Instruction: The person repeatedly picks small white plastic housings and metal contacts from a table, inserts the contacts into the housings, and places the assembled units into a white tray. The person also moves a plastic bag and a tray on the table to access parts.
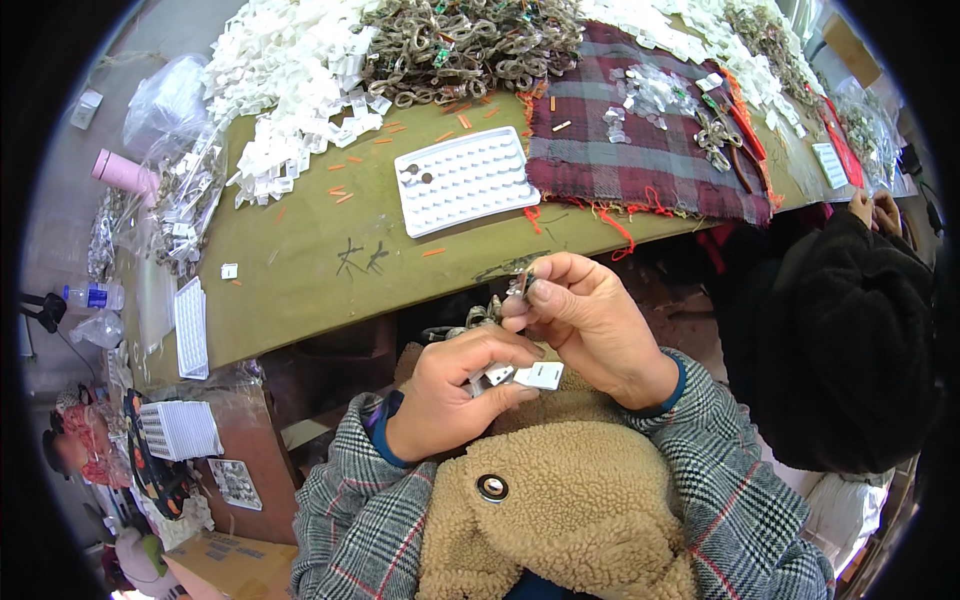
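My left hand (440, 390) is closed around a few small white plastic casings, one of them a flat white casing (541, 375) sticking out past the thumb. Between thumb and fingertips, my right hand (600, 325) pinches a small circuit board (522, 285), its details too small to make out. A coiled grey-brown cable (478, 318) shows just behind the left hand; whether it joins the board is hidden. Both hands are close together in front of the table's near edge, above my lap.
On the green table (300, 300) lie a white pocketed tray (465, 185), heaped white casings (290, 70), bundled cables (470, 50) and scattered orange strips. A plaid cloth (620, 165) bears clear pieces and red-handled pliers (745, 130). Another person (840, 330) sits at the right.
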`<state>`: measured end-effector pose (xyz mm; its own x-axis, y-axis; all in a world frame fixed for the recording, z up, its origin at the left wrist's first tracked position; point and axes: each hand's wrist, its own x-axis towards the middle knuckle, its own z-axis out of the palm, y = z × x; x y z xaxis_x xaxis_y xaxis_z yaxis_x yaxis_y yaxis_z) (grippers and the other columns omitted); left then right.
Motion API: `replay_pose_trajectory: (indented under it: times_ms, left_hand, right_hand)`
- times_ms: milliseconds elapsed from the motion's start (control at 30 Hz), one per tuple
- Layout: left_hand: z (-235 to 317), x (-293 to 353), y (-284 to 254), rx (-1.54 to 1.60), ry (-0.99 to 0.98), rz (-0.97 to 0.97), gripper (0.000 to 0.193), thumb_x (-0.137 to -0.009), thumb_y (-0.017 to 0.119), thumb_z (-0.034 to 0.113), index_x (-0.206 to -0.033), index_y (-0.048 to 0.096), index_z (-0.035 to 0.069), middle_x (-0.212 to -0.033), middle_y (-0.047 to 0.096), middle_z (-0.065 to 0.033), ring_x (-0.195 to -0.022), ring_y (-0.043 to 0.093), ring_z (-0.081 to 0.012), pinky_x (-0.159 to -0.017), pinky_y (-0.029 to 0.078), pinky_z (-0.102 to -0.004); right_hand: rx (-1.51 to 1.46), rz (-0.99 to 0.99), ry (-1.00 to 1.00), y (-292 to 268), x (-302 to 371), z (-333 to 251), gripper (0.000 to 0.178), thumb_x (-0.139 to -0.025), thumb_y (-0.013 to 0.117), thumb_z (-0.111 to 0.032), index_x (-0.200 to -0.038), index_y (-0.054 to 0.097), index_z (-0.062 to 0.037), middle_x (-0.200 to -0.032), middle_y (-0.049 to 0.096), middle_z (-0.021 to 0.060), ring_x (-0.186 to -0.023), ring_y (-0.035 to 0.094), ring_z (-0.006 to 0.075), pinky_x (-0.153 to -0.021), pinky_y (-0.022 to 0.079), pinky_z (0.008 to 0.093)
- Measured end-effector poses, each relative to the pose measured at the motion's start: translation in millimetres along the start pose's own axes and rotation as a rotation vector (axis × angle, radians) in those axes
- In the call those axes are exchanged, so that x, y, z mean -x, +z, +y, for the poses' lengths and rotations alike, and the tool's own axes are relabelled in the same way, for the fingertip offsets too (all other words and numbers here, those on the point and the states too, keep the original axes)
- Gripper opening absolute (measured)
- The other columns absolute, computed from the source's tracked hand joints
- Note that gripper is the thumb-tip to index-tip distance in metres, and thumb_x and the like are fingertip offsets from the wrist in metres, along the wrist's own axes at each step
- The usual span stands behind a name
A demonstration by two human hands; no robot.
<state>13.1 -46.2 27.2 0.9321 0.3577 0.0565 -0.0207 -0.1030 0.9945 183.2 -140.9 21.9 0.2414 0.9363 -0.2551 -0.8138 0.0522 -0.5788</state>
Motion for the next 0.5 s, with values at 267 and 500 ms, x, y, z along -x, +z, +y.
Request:
replay_pose_trajectory:
  times_ms: [267, 500]
  left_hand:
    - [-9.4, 3.0, -7.0, 0.858, -0.085, 0.286, 0.024, -0.088, 0.073, 0.007, -0.107, 0.060, -0.002, -0.101, 0.066, -0.0137, -0.067, 0.061, -0.0135, -0.049, 0.047, -0.0212]
    - [-20.0, 2.5, -8.7, 0.955, -0.087, 0.314, 0.025, -0.085, 0.076, 0.005, -0.105, 0.061, 0.003, -0.098, 0.067, -0.0117, -0.072, 0.066, -0.0162, -0.048, 0.049, -0.0223]
  right_hand:
    - [0.308, -0.085, -0.195, 6.6, 7.1, -13.5, 0.009, -0.094, 0.062, 0.001, -0.103, 0.064, 0.0016, -0.089, 0.071, 0.0147, -0.051, 0.056, 0.0080, -0.040, 0.040, 0.0184]
    - [0.540, -0.147, -0.249, 24.4, 5.5, 3.2, 0.008, -0.093, 0.065, 0.000, -0.100, 0.066, 0.0039, -0.095, 0.060, 0.0039, -0.058, 0.050, 0.0032, -0.050, 0.038, 0.0185]
